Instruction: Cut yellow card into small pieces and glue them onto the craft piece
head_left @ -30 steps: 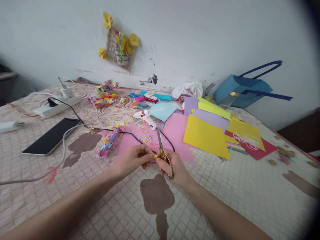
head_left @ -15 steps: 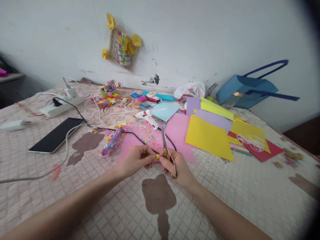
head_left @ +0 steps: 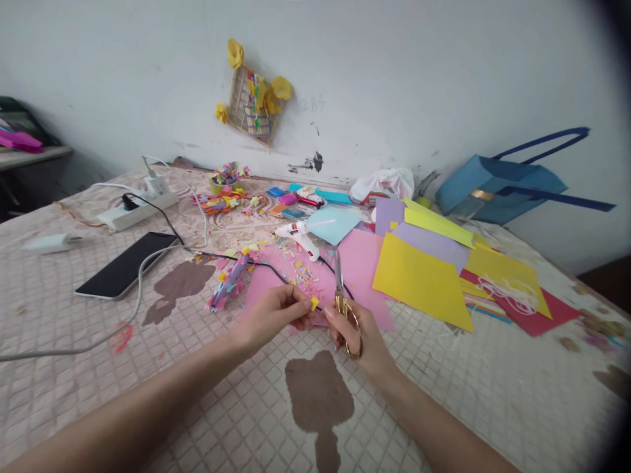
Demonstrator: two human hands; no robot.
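Between thumb and fingers, my left hand (head_left: 283, 312) pinches a small yellow piece of paper (head_left: 314, 303). My right hand (head_left: 359, 334) is wrapped round gold-handled scissors (head_left: 340, 289), whose blades point up and away from me. A small gap separates the two hands. Beneath and beyond them lies a pink paper sheet (head_left: 365, 269) sprinkled with tiny paper scraps (head_left: 303, 272). To the left of my left hand is a purple strip covered with coloured paper bits (head_left: 231, 282).
A white glue gun (head_left: 302, 238) lies beyond my hands, its black cord crossing the pink sheet. Yellow paper (head_left: 419, 279), white string (head_left: 510, 295) and a blue bag (head_left: 500, 187) are to the right. At left are a black tablet-like device (head_left: 127, 264) and a power strip (head_left: 140, 211).
My hands have moved apart, the right hand shifting rightward with the scissors. More of the yellow piece now shows in my left fingers. The whole view has shifted slightly.
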